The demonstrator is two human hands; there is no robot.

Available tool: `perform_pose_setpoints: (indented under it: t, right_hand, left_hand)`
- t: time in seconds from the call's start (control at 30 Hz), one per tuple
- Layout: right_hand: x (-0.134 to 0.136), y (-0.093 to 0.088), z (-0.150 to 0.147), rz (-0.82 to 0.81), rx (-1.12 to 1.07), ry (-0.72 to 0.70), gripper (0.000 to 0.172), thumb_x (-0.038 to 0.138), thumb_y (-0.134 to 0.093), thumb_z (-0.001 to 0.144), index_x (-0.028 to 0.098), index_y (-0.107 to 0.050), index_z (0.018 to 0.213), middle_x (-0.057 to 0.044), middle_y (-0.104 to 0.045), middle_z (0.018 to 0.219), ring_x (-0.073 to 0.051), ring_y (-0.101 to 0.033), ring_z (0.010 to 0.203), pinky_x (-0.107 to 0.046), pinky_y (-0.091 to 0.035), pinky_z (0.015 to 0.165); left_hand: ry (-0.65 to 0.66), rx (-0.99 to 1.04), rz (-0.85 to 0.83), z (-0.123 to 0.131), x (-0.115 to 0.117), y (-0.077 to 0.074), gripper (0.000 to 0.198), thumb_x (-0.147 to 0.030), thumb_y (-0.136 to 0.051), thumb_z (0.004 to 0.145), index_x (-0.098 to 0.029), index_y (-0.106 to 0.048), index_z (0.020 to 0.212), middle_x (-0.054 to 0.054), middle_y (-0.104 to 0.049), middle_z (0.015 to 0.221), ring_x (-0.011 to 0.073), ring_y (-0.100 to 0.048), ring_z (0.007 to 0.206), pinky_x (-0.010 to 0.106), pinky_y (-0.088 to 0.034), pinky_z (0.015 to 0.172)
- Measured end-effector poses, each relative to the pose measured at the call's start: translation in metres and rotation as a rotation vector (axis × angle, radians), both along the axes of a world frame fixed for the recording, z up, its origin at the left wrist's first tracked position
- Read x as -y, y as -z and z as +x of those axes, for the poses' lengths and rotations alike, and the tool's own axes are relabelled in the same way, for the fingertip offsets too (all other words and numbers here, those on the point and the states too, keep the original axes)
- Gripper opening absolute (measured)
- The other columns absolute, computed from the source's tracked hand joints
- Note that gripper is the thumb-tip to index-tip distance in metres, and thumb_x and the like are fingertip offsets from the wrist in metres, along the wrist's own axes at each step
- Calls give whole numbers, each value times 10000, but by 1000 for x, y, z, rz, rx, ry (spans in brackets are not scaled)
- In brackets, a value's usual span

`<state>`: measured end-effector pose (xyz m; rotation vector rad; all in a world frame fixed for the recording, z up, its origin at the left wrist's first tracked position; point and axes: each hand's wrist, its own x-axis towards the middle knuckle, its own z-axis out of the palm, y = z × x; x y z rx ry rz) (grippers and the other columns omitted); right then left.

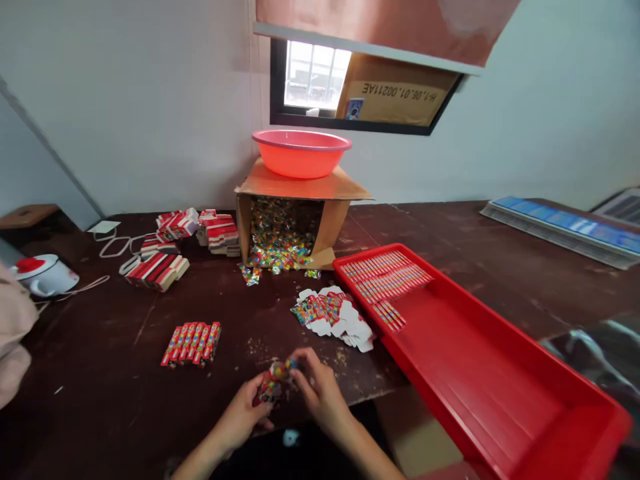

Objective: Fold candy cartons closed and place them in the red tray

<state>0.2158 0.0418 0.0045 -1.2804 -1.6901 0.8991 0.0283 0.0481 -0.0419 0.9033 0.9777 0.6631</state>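
Near the table's front edge, my left hand (241, 415) grips a small red printed candy box (269, 393), its details blurred. Close beside it, the fingers of my right hand (321, 392) pinch a small colourful candy packet (281, 369) at the top of that box; how far the packet is inside, I cannot tell. To the left lies a row of red candy boxes (191, 343). Just beyond my right hand is a heap of white box flaps and colourful printed sides (333, 313). Candy packets (280, 250) spill from an open cardboard carton (333, 230) at the back.
A long red tray (465, 353) on the right holds rows of upright candy boxes (387, 277). Bundles of flat red-and-white cartons (157, 267) lie at back left, near a white mug (50, 275). A pink basin (303, 157) tops the carton. Blue sheets (570, 223) lie far right.
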Motion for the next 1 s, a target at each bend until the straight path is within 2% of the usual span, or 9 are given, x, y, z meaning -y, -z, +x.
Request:
perform_pose_setpoints:
  t: [0.17,0.33,0.4,0.57,0.63,0.73,0.87,0.93,1.0]
  right_hand:
    - [-37,-24,-9,110,357,-131,101,150,-591,858,200,-604,944,-30,-581,870,-182,-517,847,-291,-391,774]
    - [-42,-28,-24,189,329,-275,30,217,-620,872,215,-645,888,-17,-627,887,-190,-494,919,-331,-337,847]
    - [-40,-24,-31,224,263,-194,85,221,-594,886,215,-657,828,-19,-627,955,-193,-485,961,-352,-312,885]
    - [-37,-10,-42,217,105,268,197,266,-572,875,187,-633,705,-47,-598,981,-215,-487,976,-384,-303,894]
    - [-33,-5,-43,213,84,304,215,284,-571,872,187,-626,688,-47,-602,958,-219,-491,974,-392,-307,898]
    - [-23,-1,-42,196,117,150,190,273,-547,887,222,-675,757,-37,-608,1033,-232,-466,1062,-428,-283,962]
    - [-13,4,-36,29,-63,-45,247,333,-479,933,267,-714,898,-37,-530,1236,-230,-477,1115,-417,-347,978]
    - [-12,10,-34,-168,-361,-23,230,401,-542,893,256,-682,1005,-59,-537,1170,-178,-570,885,-324,-480,766]
    - [-13,19,-35,-453,-649,-66,292,415,-658,805,225,-653,1025,-36,-571,933,-103,-522,610,-230,-456,536]
  left_hand:
    - [-59,15,7,-11,10,3,671,-316,-734,645,-164,-489,1252,65,-611,888,179,-591,738,232,-493,505]
    - [-115,-2,23,-18,14,0,685,-318,-742,622,-144,-484,1233,36,-591,805,169,-576,684,216,-465,442]
    - [-142,2,11,-13,16,-3,683,-328,-737,624,-144,-481,1230,25,-577,780,164,-569,666,208,-449,422]
    - [-195,10,29,6,21,-11,685,-355,-732,650,-146,-476,1250,40,-586,836,161,-562,702,225,-483,476]
    - [-198,15,19,8,22,-14,688,-366,-726,668,-159,-470,1272,44,-596,866,153,-555,705,226,-491,497]
    - [-212,23,-22,4,22,-18,690,-394,-736,671,-193,-483,1280,32,-602,862,139,-551,686,212,-480,495]
    - [-248,3,-85,-6,21,-24,647,-560,-689,681,-159,-577,1176,48,-618,816,169,-586,705,220,-474,487]
    - [-271,15,-134,-9,20,-26,653,-674,-520,755,-114,-632,1069,86,-643,801,190,-605,712,238,-479,494]
    - [-282,14,-165,-12,18,-29,699,-712,-427,778,-89,-660,992,117,-665,793,199,-614,702,247,-481,498]
